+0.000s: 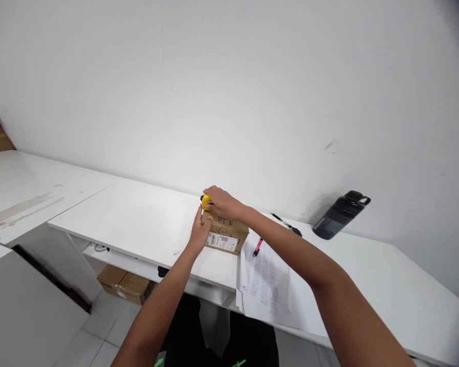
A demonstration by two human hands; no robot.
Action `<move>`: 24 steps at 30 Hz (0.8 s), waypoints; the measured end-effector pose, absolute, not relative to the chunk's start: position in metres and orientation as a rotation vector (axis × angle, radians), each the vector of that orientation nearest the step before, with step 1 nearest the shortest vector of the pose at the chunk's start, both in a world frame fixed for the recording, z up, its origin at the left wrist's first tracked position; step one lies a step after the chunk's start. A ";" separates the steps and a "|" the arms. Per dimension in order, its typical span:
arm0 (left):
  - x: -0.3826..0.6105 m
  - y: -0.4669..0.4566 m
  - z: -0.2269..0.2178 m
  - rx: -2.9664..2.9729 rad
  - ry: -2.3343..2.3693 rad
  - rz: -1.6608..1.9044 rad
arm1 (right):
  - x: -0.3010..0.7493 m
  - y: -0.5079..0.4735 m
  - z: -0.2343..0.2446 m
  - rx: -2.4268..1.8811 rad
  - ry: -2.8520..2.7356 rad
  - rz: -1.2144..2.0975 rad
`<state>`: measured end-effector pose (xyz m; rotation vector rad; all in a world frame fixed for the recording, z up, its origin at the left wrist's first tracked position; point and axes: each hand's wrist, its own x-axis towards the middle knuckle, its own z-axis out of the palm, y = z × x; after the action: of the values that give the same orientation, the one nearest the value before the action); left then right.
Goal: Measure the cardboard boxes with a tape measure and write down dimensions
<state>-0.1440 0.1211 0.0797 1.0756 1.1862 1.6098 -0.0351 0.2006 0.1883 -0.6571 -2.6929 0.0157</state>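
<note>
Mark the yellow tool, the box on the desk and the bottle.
yellow tool (205, 202): head view, side of its body
box on the desk (227, 239): head view, front face, on the label
bottle (338, 216): head view, dark body

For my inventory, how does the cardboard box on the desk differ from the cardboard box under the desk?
The desk box carries handwriting and a big white label; the lower box shows no big white label. The left hand is at the desk box, while no hand touches the lower box. The desk box sits on the white desktop; the lower box is underneath. Both are brown cardboard.
</note>
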 end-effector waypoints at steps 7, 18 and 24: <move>-0.141 0.119 0.081 1.078 1.225 1.633 | -0.030 0.206 0.181 -0.625 -2.663 0.137; -0.138 0.117 0.087 1.059 1.294 1.635 | 0.026 0.187 0.180 -0.771 -2.624 0.131; -0.138 0.123 0.086 1.138 1.343 1.666 | 0.119 0.182 0.174 -0.986 -2.508 0.296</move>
<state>-0.1382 0.1230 0.0858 1.1382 1.3435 1.6664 0.1186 0.1822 0.1740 -0.9858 -2.5081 0.2965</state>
